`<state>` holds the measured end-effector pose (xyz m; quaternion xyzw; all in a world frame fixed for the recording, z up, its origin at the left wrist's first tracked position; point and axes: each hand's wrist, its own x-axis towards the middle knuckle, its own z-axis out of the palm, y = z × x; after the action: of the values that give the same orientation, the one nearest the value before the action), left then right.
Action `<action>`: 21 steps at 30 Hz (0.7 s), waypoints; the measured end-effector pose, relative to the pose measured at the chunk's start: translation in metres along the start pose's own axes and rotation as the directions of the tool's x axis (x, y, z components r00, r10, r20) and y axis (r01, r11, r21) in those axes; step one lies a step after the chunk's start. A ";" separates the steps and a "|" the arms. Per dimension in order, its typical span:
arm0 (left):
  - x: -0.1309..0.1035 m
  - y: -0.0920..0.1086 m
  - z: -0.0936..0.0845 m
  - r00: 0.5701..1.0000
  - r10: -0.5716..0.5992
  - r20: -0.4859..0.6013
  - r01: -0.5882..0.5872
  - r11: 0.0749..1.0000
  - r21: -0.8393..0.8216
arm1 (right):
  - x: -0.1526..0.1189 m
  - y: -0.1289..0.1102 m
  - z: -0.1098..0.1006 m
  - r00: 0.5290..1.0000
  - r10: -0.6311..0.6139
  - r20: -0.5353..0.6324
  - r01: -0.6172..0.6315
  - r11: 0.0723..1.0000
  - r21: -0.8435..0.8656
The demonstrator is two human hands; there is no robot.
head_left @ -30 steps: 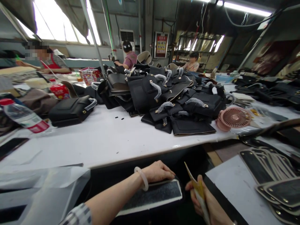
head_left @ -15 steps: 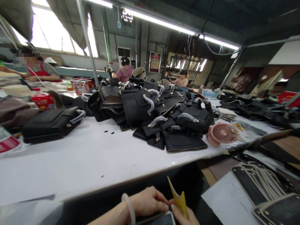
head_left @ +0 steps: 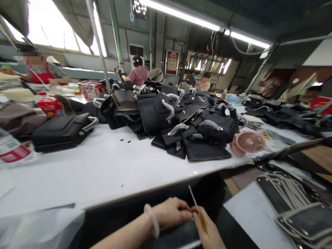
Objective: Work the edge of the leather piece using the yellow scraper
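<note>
My left hand (head_left: 172, 212), with a pale bangle on the wrist, and my right hand (head_left: 209, 232) meet at the bottom centre, below the white table's edge. Together they pinch a thin yellow card (head_left: 195, 202), seen almost edge-on and sticking upward. Under the hands lies a dark flat panel (head_left: 173, 238), mostly hidden. A big heap of black bag parts (head_left: 181, 121) with wrapped handles sits on the white table (head_left: 103, 169) ahead.
A black bag (head_left: 62, 131) and a water bottle (head_left: 12, 150) lie at the left. A pink fan (head_left: 247, 141) stands right of the heap. Flat dark panels (head_left: 293, 193) are stacked at the right. Other people work at the far tables.
The yellow card has turned from face-on to nearly edge-on between my fingers. One second ago my hands were apart, the left resting on the dark panel; now they are together.
</note>
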<state>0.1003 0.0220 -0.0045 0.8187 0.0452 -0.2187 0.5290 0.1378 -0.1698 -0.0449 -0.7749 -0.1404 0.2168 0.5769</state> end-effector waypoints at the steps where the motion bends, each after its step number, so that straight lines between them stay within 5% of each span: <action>1: -0.001 -0.001 0.000 1.000 0.003 0.013 -0.003 1.000 -0.017 | -0.003 -0.003 0.001 1.000 0.025 -0.014 -0.024 0.998 0.063; 8: 0.004 0.001 -0.006 0.997 0.004 0.081 0.003 0.996 -0.086 | -0.012 0.003 0.003 0.957 0.284 -0.066 -0.243 0.903 0.355; 15: 0.024 0.018 -0.011 0.996 -0.052 0.072 0.053 0.999 -0.010 | -0.021 -0.002 0.005 0.955 0.296 -0.030 -0.249 0.852 0.461; 21: 0.022 0.021 -0.007 0.992 -0.088 0.095 0.086 0.996 0.027 | -0.030 0.018 0.005 0.959 0.266 -0.097 -0.220 0.917 0.334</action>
<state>0.1287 0.0160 0.0069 0.8105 0.0530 -0.2811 0.5112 0.1093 -0.1851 -0.0581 -0.6960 0.0350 0.2515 0.6717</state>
